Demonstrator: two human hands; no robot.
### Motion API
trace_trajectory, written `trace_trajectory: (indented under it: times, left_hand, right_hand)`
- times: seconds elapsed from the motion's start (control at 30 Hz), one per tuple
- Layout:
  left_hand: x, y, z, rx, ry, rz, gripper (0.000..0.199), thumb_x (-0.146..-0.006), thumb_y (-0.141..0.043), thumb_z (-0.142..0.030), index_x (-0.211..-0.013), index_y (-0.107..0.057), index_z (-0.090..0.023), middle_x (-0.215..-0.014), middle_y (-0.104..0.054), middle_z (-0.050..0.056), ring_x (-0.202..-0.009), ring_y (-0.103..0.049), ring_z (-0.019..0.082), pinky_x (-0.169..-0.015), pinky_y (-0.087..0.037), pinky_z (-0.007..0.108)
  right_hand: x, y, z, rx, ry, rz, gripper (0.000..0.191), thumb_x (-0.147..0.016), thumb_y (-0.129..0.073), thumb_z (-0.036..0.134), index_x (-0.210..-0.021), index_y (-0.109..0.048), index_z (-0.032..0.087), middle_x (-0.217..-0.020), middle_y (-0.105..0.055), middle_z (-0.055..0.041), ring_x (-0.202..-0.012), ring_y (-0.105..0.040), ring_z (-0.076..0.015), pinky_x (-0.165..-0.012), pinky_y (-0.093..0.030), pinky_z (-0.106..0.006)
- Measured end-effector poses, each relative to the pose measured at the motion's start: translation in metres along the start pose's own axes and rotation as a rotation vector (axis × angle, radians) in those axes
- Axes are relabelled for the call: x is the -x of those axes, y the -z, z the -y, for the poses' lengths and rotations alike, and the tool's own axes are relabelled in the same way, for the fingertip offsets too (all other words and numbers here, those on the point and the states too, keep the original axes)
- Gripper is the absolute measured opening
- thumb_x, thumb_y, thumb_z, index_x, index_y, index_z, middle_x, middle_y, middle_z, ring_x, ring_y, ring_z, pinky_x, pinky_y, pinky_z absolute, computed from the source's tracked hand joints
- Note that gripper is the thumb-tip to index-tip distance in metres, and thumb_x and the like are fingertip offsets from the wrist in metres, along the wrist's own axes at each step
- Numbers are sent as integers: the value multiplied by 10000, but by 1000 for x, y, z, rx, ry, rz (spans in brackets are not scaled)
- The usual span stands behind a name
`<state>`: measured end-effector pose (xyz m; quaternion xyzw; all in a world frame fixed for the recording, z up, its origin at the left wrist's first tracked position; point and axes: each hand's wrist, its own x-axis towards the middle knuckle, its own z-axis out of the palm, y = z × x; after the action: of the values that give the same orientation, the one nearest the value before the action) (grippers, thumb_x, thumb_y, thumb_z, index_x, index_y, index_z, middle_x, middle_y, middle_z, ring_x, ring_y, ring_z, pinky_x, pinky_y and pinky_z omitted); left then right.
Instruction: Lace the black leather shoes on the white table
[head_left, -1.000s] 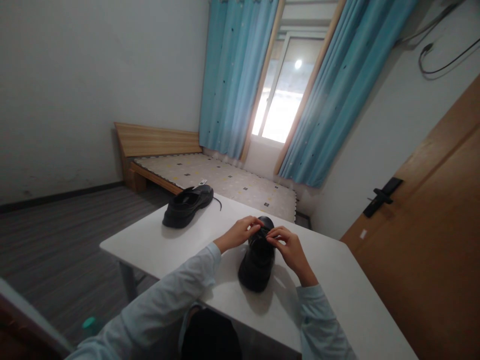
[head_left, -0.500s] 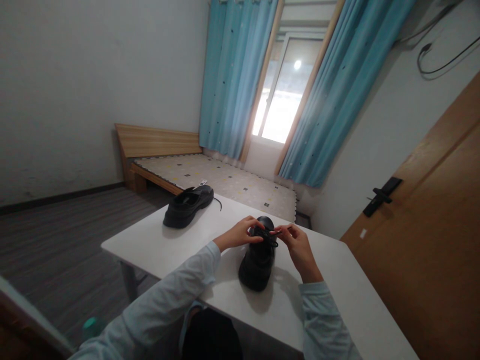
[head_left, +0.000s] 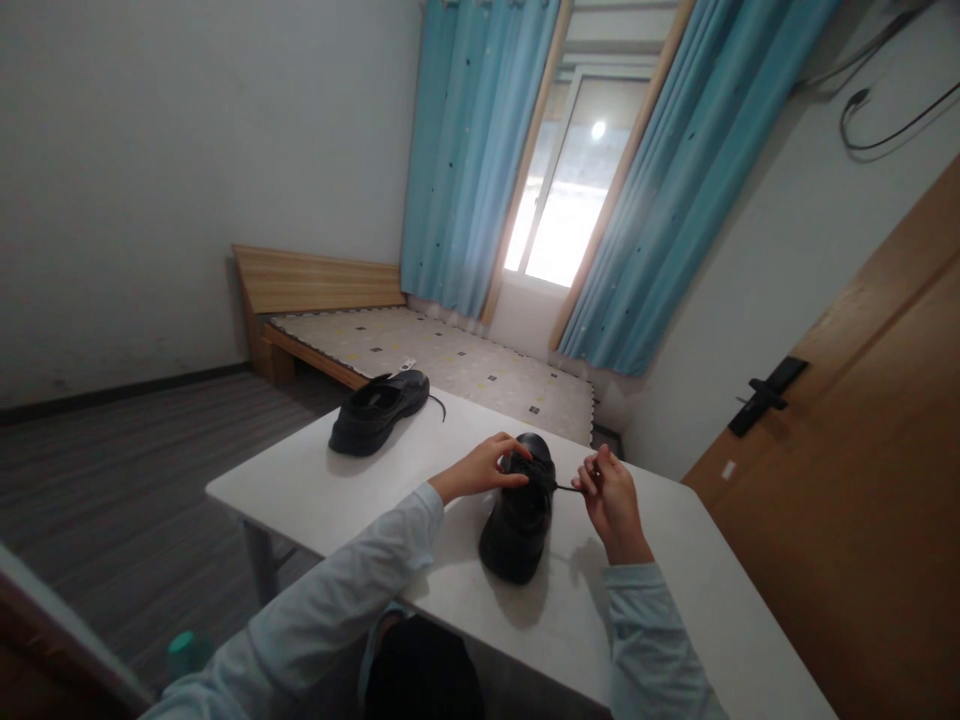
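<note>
Black lace [head_left: 570, 489] runs sideways — hands [head_left: 484, 468] apart, right [head_left: 613, 502] pinching.

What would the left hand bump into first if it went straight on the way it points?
Probably the black lace-up shoe, since the left hand is right at its laced top. Beyond it, the right hand, pinching a shoelace, looks roughly in line, though depth is unclear.

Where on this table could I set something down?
Bare tabletop shows between the far shoe and left sleeve, and between the right sleeve and the tabletop's right edge. It's crowded around the near shoe: left hand on it, right hand holding its lace.
</note>
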<state>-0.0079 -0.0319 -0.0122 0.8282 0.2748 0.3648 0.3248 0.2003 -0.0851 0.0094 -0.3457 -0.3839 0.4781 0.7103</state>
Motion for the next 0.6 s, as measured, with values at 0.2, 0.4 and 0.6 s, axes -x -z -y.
trace_trajectory:
  times: [0.2,0.4,0.6]
  left_hand:
    - [1,-1,3,-5,-9,-5,343,-710,-678,-315,-1024,-618,-191,-1028,-510,66,-883,-542,164,-684,-515,267]
    - [1,-1,-2,-22,-26,-26,281,-718,-675,-298,-980,-641,-203,-1015,-513,59,-907,-537,163,-721,-508,264]
    - [1,-1,-3,-13,-39,-73,177,-763,-631,-325,-825,-617,-159,-954,-531,53,-848,-542,141,-697,-490,241]
  right_hand:
    - [-5,13,11,38,104,-99,351,-680,-709,453,-675,-476,191,-569,-490,99,-327,-370,-15,-378,-410,-190]
    - [-8,13,2,311,152,-104,320,-682,-691,447,-685,-507,185,-591,-506,80,-358,-448,-39,-374,-432,-196]
    - [-8,7,-8,622,151,51,295,-677,-691,438,-751,-595,169,-622,-548,39,-418,-487,-77,-396,-452,-228]
